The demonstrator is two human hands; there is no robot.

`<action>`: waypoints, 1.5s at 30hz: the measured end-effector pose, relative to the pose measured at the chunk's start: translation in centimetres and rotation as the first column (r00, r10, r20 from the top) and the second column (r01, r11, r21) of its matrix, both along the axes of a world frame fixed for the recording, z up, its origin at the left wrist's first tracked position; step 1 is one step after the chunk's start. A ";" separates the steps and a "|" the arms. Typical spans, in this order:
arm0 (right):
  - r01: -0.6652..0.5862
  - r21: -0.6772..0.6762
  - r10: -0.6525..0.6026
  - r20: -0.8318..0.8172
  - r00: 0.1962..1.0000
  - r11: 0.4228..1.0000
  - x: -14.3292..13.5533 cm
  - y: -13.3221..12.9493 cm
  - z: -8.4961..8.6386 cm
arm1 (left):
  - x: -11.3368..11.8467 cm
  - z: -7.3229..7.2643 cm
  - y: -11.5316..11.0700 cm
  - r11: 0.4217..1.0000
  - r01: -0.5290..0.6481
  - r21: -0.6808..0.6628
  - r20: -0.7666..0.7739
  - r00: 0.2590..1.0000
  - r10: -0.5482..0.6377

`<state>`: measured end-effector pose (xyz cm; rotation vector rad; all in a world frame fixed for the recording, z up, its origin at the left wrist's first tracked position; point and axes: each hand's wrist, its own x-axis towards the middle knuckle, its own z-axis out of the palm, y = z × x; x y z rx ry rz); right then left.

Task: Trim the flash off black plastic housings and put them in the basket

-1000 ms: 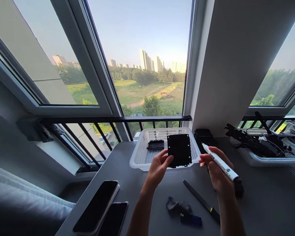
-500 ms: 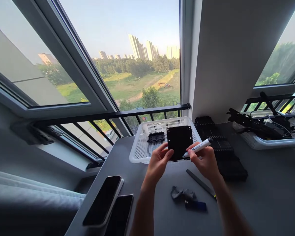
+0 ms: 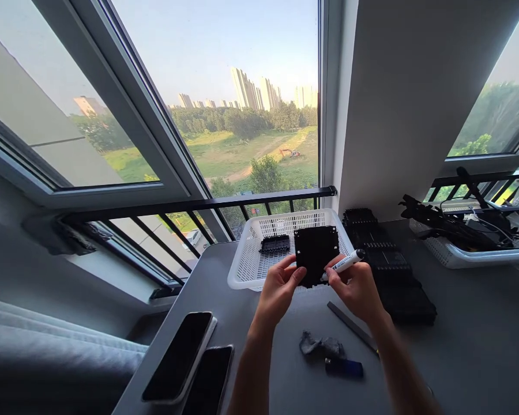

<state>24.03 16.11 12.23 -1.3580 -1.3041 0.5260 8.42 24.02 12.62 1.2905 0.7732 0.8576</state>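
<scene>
My left hand point(image 3: 283, 283) grips a flat black plastic panel point(image 3: 315, 251) by its lower left edge, thumb on the face. The panel is tilted up in front of a white plastic basket point(image 3: 242, 271). In my right hand point(image 3: 357, 288) is a white marker pen point(image 3: 348, 261), its dark end pointing up and right. The pen's tip is at the lower right part of the panel; whether it touches cannot be made out. Inside the basket lies another black plastic part point(image 3: 274, 244).
Black plastic parts point(image 3: 387, 259) are piled right of the basket. A flat file point(image 3: 352, 327), crumpled grey material point(image 3: 321, 344) and a blue lighter point(image 3: 344, 367) lie nearer. Two phones point(image 3: 179, 354) rest at left. Another white basket point(image 3: 462, 256) holds black parts and cables at far right.
The marker has shifted slightly left and down along the panel with my right hand. My left hand keeps its hold on the panel. The whole view has moved slightly.
</scene>
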 end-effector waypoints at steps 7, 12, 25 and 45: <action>0.082 0.128 -0.067 -0.118 0.991 0.988 0.2 -1.1 0.8 | 0.0 0.1 0.1 0.998 -0.036 -0.059 0.044 0.998 0.038; 0.149 0.211 -0.156 0.016 0.988 0.966 0.1 -1.0 0.3 | 0.1 0.2 -0.1 0.997 -0.027 -0.072 0.050 0.998 0.030; 0.106 0.202 -0.132 0.120 0.984 0.974 0.1 -0.3 -0.2 | -0.2 0.6 -0.5 0.999 0.025 -0.029 0.025 0.999 -0.025; 0.229 0.298 -0.226 -0.045 0.973 0.927 0.6 -0.2 -0.8 | 0.3 0.1 -0.6 0.987 0.159 0.003 -0.028 0.987 -0.159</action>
